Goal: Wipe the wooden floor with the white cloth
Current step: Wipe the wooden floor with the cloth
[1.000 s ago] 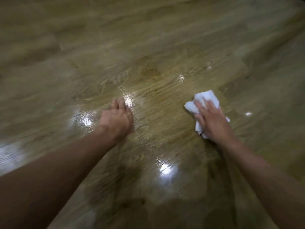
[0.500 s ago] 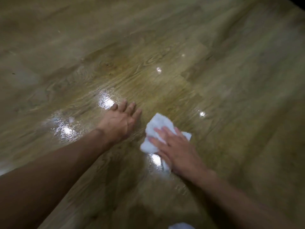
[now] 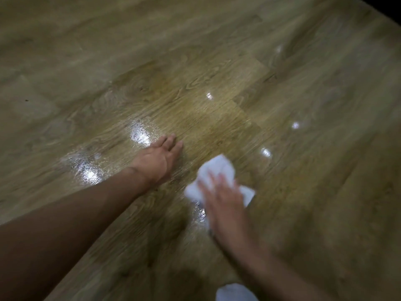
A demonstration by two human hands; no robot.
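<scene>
The wooden floor (image 3: 217, 88) fills the view, glossy, with bright reflections and a wet sheen near the hands. A crumpled white cloth (image 3: 217, 168) lies on it just right of centre. My right hand (image 3: 223, 203) presses flat on the cloth with straight fingers, blurred by motion. My left hand (image 3: 159, 158) rests palm down on the boards a short way left of the cloth, fingers straight and together, holding nothing.
A pale fabric shape (image 3: 235, 293) shows at the bottom edge below my right arm. A black corner (image 3: 388, 9) cuts the top right of the view. Wet shiny patches (image 3: 91, 172) lie left of my left hand.
My right hand has slid the cloth from the right toward my left hand and a little nearer to me. The left hand has stayed planted on the floor.
</scene>
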